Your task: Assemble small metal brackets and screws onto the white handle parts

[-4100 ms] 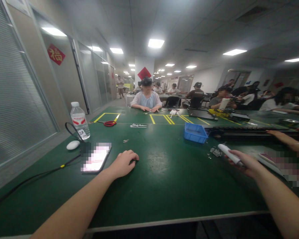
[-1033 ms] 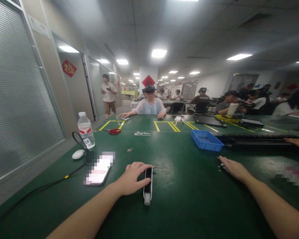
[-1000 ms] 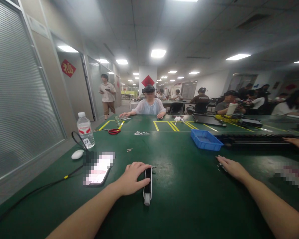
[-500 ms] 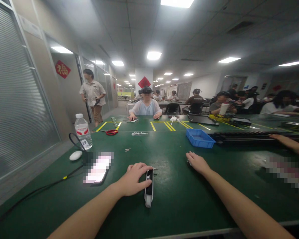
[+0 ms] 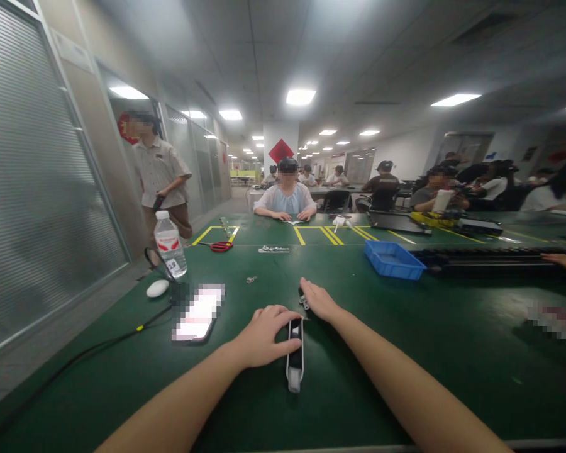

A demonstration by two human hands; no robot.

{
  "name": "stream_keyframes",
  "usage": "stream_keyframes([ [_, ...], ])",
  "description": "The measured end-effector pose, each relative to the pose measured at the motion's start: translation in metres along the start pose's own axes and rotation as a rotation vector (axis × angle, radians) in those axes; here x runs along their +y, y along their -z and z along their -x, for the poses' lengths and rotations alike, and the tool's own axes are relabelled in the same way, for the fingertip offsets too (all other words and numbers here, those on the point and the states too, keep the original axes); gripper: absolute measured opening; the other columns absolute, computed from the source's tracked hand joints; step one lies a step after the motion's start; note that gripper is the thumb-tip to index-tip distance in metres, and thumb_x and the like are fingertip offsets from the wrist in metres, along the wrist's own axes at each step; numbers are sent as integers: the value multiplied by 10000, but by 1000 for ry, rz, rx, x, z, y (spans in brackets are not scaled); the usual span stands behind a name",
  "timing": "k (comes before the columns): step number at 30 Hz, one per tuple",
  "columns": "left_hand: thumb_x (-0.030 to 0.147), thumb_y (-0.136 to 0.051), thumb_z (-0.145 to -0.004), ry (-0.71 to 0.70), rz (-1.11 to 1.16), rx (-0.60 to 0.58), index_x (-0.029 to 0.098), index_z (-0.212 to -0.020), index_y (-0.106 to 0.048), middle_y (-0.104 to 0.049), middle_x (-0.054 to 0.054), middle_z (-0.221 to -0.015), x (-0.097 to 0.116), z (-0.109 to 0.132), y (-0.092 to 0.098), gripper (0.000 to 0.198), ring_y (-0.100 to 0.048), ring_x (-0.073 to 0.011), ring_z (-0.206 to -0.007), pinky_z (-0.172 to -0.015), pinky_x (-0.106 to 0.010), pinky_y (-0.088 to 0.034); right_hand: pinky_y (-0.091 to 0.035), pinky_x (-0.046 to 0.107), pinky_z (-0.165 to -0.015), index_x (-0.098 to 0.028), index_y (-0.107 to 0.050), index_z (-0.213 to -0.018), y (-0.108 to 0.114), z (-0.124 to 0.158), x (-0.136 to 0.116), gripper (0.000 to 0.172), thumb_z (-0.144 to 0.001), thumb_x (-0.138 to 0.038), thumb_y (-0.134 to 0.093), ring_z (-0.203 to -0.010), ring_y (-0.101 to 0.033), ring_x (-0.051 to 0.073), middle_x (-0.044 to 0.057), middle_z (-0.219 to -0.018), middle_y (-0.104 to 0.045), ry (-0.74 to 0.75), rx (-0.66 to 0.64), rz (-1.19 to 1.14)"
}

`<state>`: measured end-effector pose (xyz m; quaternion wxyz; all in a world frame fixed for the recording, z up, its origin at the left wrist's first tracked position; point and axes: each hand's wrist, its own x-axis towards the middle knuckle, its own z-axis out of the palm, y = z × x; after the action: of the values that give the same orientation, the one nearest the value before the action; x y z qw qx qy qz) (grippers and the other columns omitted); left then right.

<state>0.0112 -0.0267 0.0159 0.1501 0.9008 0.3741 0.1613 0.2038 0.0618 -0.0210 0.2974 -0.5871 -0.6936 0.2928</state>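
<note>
On the green table (image 5: 387, 390) lies a narrow black case with a white rim (image 5: 294, 376), its long side pointing away from me. My left hand (image 5: 264, 336) is closed on it from the left, fingers at the far end and thumb across the middle. Just beyond that end, my right hand (image 5: 321, 302) is closed on a small silvery metal piece (image 5: 304, 302), partly hidden under the fingers. A thin tip sticks out at the case's far end, close to my right hand. Another small metal piece (image 5: 251, 279) rests farther off to the left.
A phone (image 5: 200, 313), a water bottle (image 5: 170, 245), a white rounded object (image 5: 157, 289) and a black cable (image 5: 108, 340) are on the left. Red-handled scissors (image 5: 221, 246) lie farther back. A blue tray (image 5: 395, 261) stands right. A person (image 5: 287, 198) sits opposite.
My right hand has moved left with the small metal piece, up to the case's far end. My left hand keeps its hold. The person opposite has brought both hands together.
</note>
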Motion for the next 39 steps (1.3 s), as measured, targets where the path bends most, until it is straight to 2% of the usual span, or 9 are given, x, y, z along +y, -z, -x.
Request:
stream_keyframes([
  [7,475,-565,-784,34,4,42,282,-1206,-488,-549,-44,-1168,5,-1,-4,471,-471,-244,-1101,-945,-408,-338,-75,362,-1123,-71,-486,-1292,-13,-6,-21,933,-778,-751,-108,-1347,-235,248,128,-1416,-358,44,-185,-219],
  [11,476,-570,-782,30,-9,46,278,-1208,-495,-555,-51,-1182,9,-1,-5,476,-478,-253,-1107,-940,-416,-348,-119,363,-1117,-92,-525,-1259,-13,-9,-20,902,-789,-741,-112,-1325,-291,239,124,-1397,-395,9,-231,-515],
  [17,389,-414,-894,19,19,201,240,-1099,-569,-598,-41,-1104,-4,-7,-1,297,-514,-206,-1044,-911,-359,-387,-272,331,-1053,-157,-628,-1077,11,-11,-5,707,-881,-590,-105,-1202,-463,189,117,-1230,-571,-45,-17,-875],
  [20,321,-450,-874,53,21,339,197,-964,-611,-609,-56,-994,-21,-16,-1,222,-534,-199,-982,-896,-345,-408,-414,323,-883,-145,-640,-942,26,-4,-1,511,-852,-544,-332,-923,-601,192,120,-965,-664,-82,70,-685],
  [22,308,-503,-842,80,13,349,186,-965,-612,-595,-66,-1014,-31,-24,-3,205,-526,-205,-1005,-919,-353,-406,-444,300,-703,-144,-630,-846,33,10,-6,436,-785,-545,-469,-704,-581,169,78,-769,-647,-54,28,-416],
  [26,368,-519,-836,52,9,193,203,-1153,-560,-503,-95,-1243,-44,-39,-7,360,-446,-230,-1171,-1007,-390,-354,-359,252,-573,-182,-591,-808,32,48,-33,458,-685,-622,-565,-642,-503,138,19,-731,-596,223,-117,109],
  [29,373,-503,-847,13,0,94,187,-1235,-513,-437,-120,-1339,-49,-50,-9,430,-360,-243,-1270,-1058,-409,-294,-306,247,-544,-190,-563,-794,26,67,-51,472,-624,-626,-624,-649,-480,140,25,-784,-592,300,-149,334],
  [36,447,-532,-812,14,-30,45,234,-1283,-485,-355,-118,-1417,-44,-79,-18,518,-339,-261,-1296,-1065,-414,-279,-303,225,-522,-183,-506,-665,44,62,-41,346,-575,-436,-724,-598,-443,113,-23,-656,-533,260,-329,313],
  [39,475,-509,-811,126,-106,81,250,-1288,-482,-360,-118,-1416,-36,-89,-33,528,-356,-296,-1282,-1058,-478,-264,-295,218,-498,-181,-477,-633,54,59,-30,361,-557,-426,-732,-558,-416,100,-43,-588,-490,174,-432,253],
])
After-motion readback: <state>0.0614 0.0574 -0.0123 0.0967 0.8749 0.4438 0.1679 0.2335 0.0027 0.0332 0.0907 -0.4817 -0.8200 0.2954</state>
